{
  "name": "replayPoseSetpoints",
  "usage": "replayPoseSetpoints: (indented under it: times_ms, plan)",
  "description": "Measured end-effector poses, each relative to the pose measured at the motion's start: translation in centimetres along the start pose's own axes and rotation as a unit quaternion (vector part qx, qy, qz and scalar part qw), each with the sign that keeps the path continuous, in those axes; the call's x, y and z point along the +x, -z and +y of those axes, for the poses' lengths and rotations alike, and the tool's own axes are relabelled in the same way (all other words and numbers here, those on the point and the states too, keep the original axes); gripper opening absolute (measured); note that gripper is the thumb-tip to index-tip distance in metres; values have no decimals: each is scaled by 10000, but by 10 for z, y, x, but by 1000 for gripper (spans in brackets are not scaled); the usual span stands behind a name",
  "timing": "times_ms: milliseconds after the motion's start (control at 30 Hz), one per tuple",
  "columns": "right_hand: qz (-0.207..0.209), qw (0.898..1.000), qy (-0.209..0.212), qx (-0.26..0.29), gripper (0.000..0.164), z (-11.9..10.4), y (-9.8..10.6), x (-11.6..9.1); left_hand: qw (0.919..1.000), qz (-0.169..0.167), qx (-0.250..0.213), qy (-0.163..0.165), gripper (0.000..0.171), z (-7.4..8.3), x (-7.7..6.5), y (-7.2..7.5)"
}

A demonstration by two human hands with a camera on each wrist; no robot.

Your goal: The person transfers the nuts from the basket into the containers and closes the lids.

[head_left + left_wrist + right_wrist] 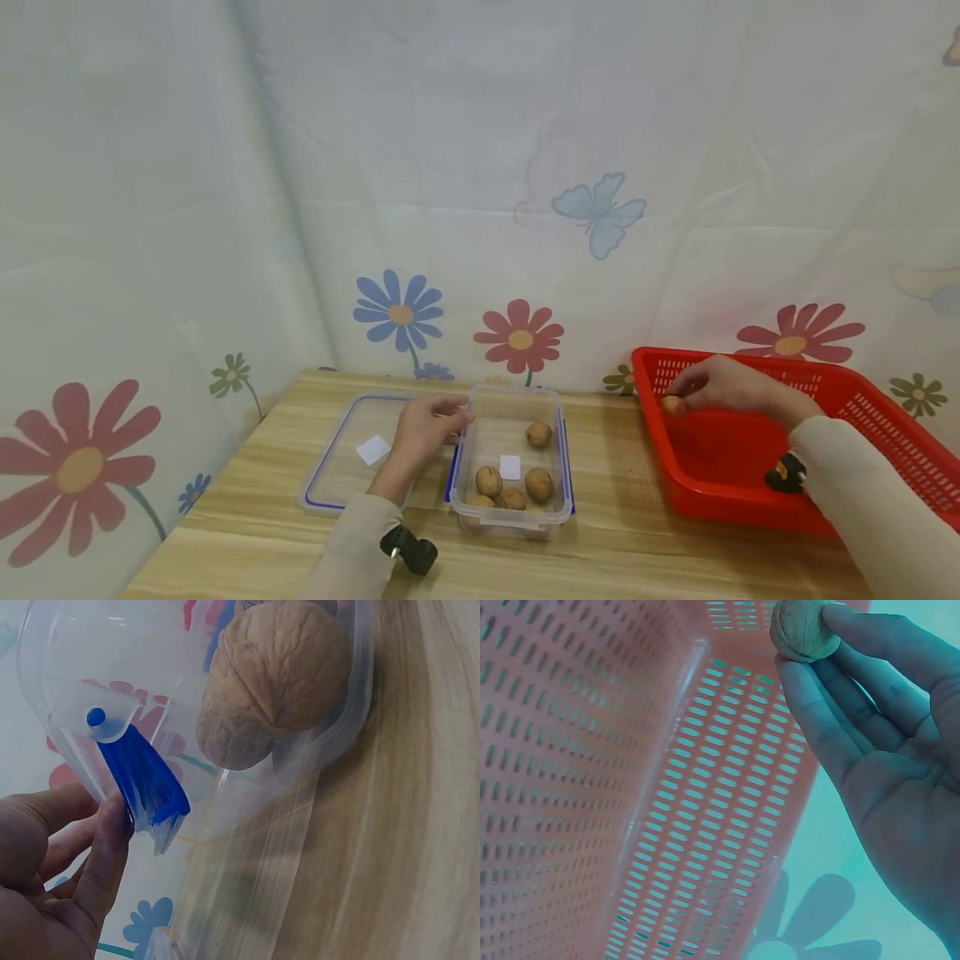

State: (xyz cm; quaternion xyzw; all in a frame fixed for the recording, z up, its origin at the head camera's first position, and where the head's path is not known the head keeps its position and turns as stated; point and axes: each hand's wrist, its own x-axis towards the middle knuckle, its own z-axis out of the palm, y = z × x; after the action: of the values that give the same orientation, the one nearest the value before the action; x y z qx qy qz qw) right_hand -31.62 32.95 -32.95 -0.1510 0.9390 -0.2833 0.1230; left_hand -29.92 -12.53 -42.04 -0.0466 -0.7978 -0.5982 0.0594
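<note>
Between the thumb and fingertips of my right hand (723,385) is a walnut (804,630), held over the left part of a red plastic basket (678,479). My left hand (426,429) pinches the left rim of a clear plastic container (514,518), beside a blue locking flap (142,776). Inside the container lie several walnuts (538,483), mostly toward its near end, along with a small white square (510,467). The left wrist view shows a large walnut (285,664) through the clear wall.
A clear lid (330,475) with a blue seal lies left of the container, a white square (372,450) on it. Everything stands on a wood-grain table (600,550). Behind rises a flower-printed curtain (465,250).
</note>
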Motion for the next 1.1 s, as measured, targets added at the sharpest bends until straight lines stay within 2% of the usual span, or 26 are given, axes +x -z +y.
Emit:
replayPoseSetpoints:
  times_ms: [233, 433, 800, 1100]
  plan:
    - [151, 9997, -55, 159, 57, -10, 10, -7, 10000, -11, -25, 37, 33, -1, 1, 0]
    - [329, 9992, -76, 196, 62, -24, 20, -14, 10000, 1, -6, 62, 33, 0, 0, 0]
    - [510, 9971, -16, 564, 60, -51, 23, -25, 10000, 15, -9, 67, 33, -1, -1, 1]
    - [887, 9947, 520, 99, 49, -75, 15, -33, 10000, 1, 15, 41, 33, -1, 0, 1]
